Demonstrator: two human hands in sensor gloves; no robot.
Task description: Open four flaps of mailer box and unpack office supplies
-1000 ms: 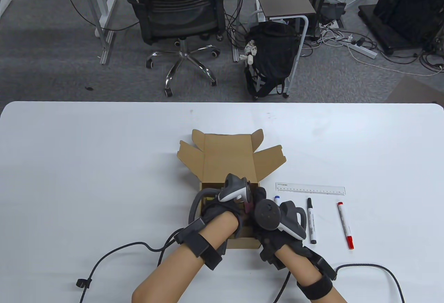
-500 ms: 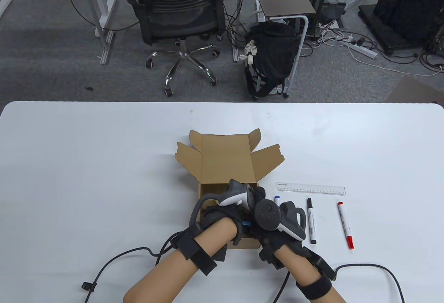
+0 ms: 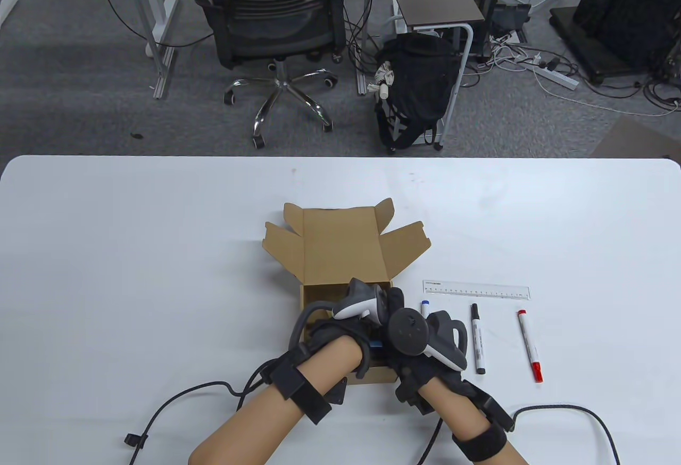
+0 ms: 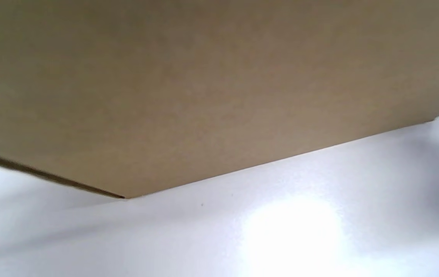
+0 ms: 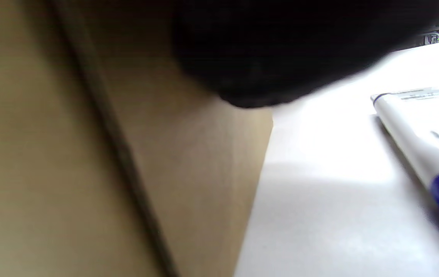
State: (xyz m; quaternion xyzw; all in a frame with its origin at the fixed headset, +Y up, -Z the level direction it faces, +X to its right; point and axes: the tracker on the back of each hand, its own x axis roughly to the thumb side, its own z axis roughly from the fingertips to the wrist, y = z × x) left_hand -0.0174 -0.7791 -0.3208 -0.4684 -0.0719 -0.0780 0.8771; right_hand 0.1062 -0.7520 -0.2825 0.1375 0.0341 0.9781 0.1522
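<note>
The mailer box (image 3: pixel 340 295) stands on the white table (image 3: pixel 133 252) near the middle of its front edge, with the lid and side flaps folded back toward the far edge so the cavity is accessible. Both hands reach into the cavity from the front. The left hand (image 3: pixel 340 326) is over the left part of the opening and the right hand (image 3: pixel 409 348) over the right wall. Finger state cannot be determined for either hand, as the trackers and box walls hide them. A small blue item (image 3: pixel 376 345) shows between the hands; whether either hand holds it is unclear.

Unpacked items lie on the table to the right of the box, apart from one another: a blue-capped marker (image 3: pixel 425 306), a black marker (image 3: pixel 478 338), a red marker (image 3: pixel 530 346) and a ruler (image 3: pixel 476 290). This is probably to keep the box approach unobstructed.
</note>
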